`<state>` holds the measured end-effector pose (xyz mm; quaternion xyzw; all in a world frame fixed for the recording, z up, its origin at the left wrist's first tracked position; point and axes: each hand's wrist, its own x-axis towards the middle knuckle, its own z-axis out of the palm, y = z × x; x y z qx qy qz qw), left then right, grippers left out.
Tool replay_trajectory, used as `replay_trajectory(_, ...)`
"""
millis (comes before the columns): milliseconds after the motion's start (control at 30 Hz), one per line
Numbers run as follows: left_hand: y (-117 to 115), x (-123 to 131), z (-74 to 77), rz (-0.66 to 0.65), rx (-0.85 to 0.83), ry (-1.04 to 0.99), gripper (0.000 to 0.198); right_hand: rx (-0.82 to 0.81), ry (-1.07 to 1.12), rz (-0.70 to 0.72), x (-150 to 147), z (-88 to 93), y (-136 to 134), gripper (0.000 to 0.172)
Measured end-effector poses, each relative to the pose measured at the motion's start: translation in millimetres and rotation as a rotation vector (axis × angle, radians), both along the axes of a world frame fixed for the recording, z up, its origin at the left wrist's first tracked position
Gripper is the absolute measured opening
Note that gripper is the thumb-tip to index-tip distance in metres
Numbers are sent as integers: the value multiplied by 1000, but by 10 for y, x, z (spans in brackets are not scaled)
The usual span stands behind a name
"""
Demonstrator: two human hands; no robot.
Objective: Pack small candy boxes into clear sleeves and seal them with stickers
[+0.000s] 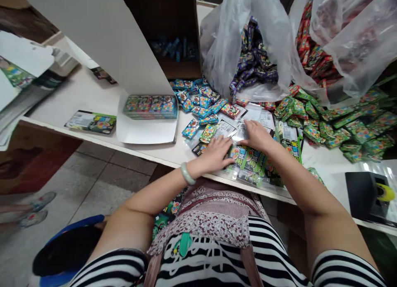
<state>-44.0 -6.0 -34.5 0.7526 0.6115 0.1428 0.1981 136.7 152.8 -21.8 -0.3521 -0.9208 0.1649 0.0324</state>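
My left hand [216, 153] lies flat, fingers spread, on a clear plastic sleeve with a green printed card [248, 159] at the table's near edge. My right hand [256, 134] rests on the upper part of the same stack, its fingers bent down on the shiny sleeve; what they pinch, if anything, I cannot see. Small blue packets [198, 107] lie just beyond the left hand, one green packet [208, 133] close to its fingertips. A pale bangle [187, 173] is on my left wrist.
A white carton flap [145, 127] bears a row of packets [151, 106]. Clear bags hold purple packets [252, 65] and red packets [313, 47]. Green packets [350, 127] pile at right. A black tape dispenser [369, 196] stands near right; a printed card [91, 122] lies left.
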Motion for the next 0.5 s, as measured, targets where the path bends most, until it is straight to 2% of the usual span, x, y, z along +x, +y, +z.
replay_trajectory(67,2,300,-23,1,-132,98,80,29,-176,-2,-117,55,-71,92)
replay_trajectory(133,2,404,-40,23,-178,150,83,35,-255,-14,-159,120,-132,90)
replay_trajectory(300,-34,362,-50,22,-159,132,83,22,-285,-64,-106,187,-124,96)
replay_trajectory(400,-71,379,-60,34,-151,108,85,4,-294,-37,-96,160,-65,88)
replay_trajectory(500,-115,410,-85,49,-165,75,84,-52,-192,-143,-64,144,35,74)
